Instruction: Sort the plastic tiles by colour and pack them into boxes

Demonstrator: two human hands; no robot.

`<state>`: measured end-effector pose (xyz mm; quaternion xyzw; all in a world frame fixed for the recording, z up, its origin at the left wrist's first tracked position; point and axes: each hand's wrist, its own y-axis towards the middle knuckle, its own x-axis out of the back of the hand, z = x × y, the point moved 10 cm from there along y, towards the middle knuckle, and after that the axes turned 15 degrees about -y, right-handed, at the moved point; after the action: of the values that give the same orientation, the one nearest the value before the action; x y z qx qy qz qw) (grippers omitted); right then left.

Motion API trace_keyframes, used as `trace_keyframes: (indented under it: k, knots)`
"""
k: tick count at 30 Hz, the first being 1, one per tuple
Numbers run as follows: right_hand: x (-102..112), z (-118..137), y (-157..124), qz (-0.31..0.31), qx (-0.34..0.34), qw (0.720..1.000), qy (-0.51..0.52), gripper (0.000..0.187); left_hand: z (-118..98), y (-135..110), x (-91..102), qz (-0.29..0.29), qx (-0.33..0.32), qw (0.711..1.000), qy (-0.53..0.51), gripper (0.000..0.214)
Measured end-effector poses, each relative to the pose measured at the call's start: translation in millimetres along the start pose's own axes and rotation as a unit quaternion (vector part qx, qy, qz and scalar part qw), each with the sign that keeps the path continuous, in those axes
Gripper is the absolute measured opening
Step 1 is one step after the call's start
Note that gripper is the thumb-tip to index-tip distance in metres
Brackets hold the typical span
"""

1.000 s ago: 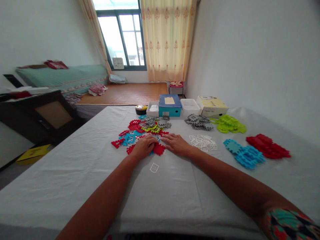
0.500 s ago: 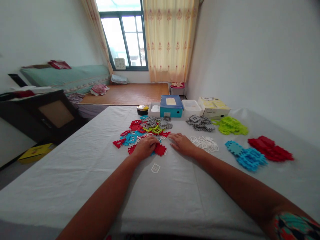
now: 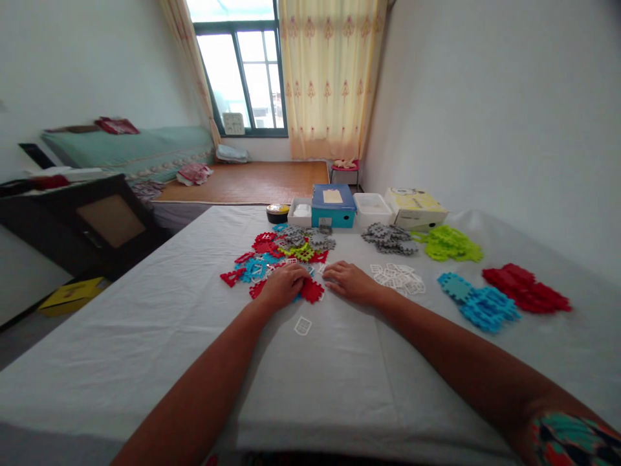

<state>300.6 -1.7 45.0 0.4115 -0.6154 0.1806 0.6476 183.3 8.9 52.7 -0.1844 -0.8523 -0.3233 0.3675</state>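
A mixed pile of plastic toy pieces [image 3: 264,265] in red, blue, white, grey and green lies on the cloth-covered tabletop [image 3: 184,323], in front of the person. At its near edge, a red piece [image 3: 312,291] sits beside the left hand [image 3: 284,285], whose fingers are curled down at that piece; whether they grip anything cannot be told. The right hand [image 3: 350,282] rests just to the right of the pile, its fingers bent with the tips near a small white piece [image 3: 321,268]; it is unclear whether they pinch it. Nearer the person, a single white window piece [image 3: 303,325] lies apart. To the right of the right hand is a heap of white pieces [image 3: 398,278], with grey pieces [image 3: 388,239] behind it, and farther right green pieces [image 3: 451,244], blue pieces [image 3: 488,309] and red pieces [image 3: 526,289] in separate heaps. Along the far edge stand a black round tin [image 3: 277,215], a small white box [image 3: 299,220], a blue box [image 3: 332,213], a clear-white tub [image 3: 372,210] and a yellow-topped box [image 3: 418,213]. Beyond are a bed [image 3: 262,181] and a window [image 3: 252,77].
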Motion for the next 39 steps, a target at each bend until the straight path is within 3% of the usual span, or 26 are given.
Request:
trace_keyframes:
  k: [3,10,15,21,24,31,39]
  knots:
    - [8.6,-2.8,-9.0,0.021,0.013,0.999,0.027,0.023,-1.0,0.0,0.8,-0.002,-0.001,1.000,-0.003,0.027]
    - [1.7,-24.4,-2.8,-0.012,-0.091,0.996,0.021,0.033,-2.4,1.6,0.6,0.003,-0.008,1.000,-0.007,0.028]
    - [-9.2,-21.3,0.4,0.048,-0.079,0.995,-0.038,0.030,-1.5,0.7,0.1,0.006,-0.008,1.000,-0.002,0.028]
    - [-1.5,-33.7,-14.6,0.009,-0.088,0.996,0.012,0.031,-2.8,0.8,0.0,0.010,-0.005,1.000,0.000,0.028]
    - [-7.3,-27.3,-14.6,0.030,-0.064,0.997,0.006,0.036,-2.9,1.1,0.3,0.010,-0.003,1.000,0.000,0.028]
    - [5.3,-16.7,-11.8,0.039,-0.030,0.997,0.067,0.015,-2.7,0.9,0.5,0.013,-0.003,1.000,-0.002,0.028]
    - [1.8,-25.4,-18.0,0.030,-0.050,0.984,0.166,0.015,-3.1,1.0,1.4,0.005,-0.006,1.000,0.001,0.029]
